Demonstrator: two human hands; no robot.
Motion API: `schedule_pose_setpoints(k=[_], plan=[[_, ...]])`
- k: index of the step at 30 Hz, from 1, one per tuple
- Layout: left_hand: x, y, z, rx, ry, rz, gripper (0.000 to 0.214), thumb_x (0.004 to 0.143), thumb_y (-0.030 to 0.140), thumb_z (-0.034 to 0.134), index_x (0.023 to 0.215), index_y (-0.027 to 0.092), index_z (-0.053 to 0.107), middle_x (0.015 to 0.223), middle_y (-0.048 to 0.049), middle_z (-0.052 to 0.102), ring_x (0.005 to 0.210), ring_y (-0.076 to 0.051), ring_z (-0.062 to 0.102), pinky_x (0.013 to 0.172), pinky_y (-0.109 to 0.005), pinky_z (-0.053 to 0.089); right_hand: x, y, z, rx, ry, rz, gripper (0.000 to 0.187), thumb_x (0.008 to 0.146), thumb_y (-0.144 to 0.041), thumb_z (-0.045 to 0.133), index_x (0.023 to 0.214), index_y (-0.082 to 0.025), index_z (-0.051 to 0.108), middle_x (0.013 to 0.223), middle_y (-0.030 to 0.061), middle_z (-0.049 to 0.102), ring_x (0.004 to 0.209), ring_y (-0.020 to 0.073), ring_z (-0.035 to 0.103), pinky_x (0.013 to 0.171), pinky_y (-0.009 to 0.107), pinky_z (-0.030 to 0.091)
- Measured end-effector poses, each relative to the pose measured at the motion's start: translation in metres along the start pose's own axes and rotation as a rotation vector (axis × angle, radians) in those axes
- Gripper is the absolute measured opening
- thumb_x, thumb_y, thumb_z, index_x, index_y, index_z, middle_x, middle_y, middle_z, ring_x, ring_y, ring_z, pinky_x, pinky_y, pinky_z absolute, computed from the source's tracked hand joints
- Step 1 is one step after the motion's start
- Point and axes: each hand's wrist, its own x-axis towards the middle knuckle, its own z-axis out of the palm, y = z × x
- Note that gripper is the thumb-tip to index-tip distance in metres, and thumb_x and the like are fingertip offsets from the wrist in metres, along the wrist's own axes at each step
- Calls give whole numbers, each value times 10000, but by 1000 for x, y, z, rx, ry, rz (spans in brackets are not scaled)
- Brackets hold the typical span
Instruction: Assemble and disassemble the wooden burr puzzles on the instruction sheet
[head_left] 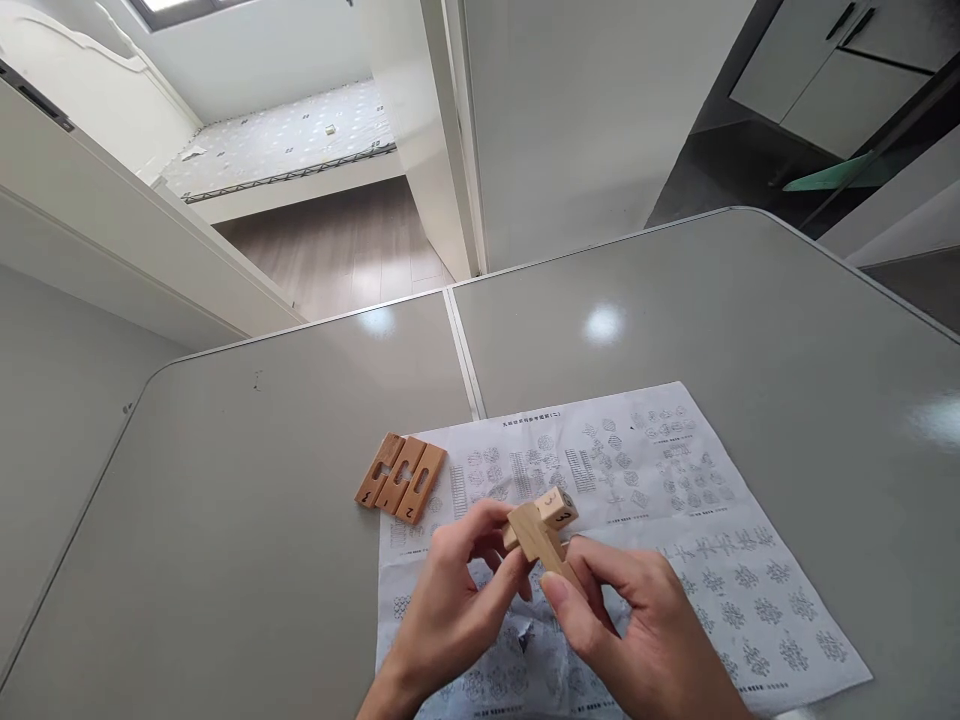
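Note:
Light wooden puzzle blocks (531, 532), notched and partly joined crosswise, are held up over a printed sheet. One block's end shows the number 3. My left hand (466, 590) pinches the left side of the blocks between thumb and fingers. Around the lower right end, the thumb and fingers of my right hand (626, 620) are closed. Beyond my left hand, three darker wooden pieces (401, 478) lie side by side, each slotted and numbered 3, 1 and 2. How the held blocks lock together is partly hidden by my fingers.
The large creased paper sheet (757, 560), covered in small puzzle diagrams, lies under my hands on a grey table (247, 560). A pale strip (463, 350) crosses the tabletop. Beyond the table's far edge are a doorway, a bed (285, 140) and white cabinets (817, 80).

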Motion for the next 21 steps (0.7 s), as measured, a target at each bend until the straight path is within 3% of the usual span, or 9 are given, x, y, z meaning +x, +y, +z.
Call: schedule_pose_setpoints(k=[3, 6, 12, 15, 21], plan=[[0, -5, 3, 129, 158, 36, 56, 942, 210, 644, 947, 202, 700, 728, 18, 729, 626, -125, 660, 569, -204, 491, -2, -1, 2, -1, 7, 8, 427, 965, -311, 569, 638, -232, 305, 527, -67, 367, 468, 95, 392, 485, 225, 354], [0, -11, 5, 291, 286, 114, 129, 953, 211, 645, 1038, 234, 739, 795, 27, 776, 613, -120, 671, 539, -206, 477, -2, -2, 0, 1, 4, 7, 430, 975, -323, 569, 635, -236, 320, 524, -65, 387, 466, 100, 416, 486, 225, 367], [-2, -30, 6, 640, 469, 301, 31, 964, 255, 723, 958, 230, 707, 915, -6, 811, 776, -173, 745, 683, -273, 545, 6, 9, -23, -108, -41, -25, 466, 1044, -411, 546, 650, -238, 367, 551, -56, 452, 488, 111, 471, 484, 224, 398], [-4, -37, 7, 729, 499, 377, 50, 972, 239, 724, 956, 220, 681, 854, -4, 780, 775, -176, 740, 709, -280, 536, 9, 23, -36, -283, -20, -117, 464, 1051, -439, 562, 667, -239, 395, 544, -64, 471, 464, 104, 467, 464, 228, 379], [-7, -39, 9, 861, 456, 358, 97, 976, 223, 694, 900, 214, 635, 787, 7, 721, 708, -173, 675, 698, -299, 493, 7, 43, -47, -545, 34, -198, 454, 1066, -454, 533, 687, -250, 388, 521, -75, 502, 413, 112, 452, 449, 261, 344]])
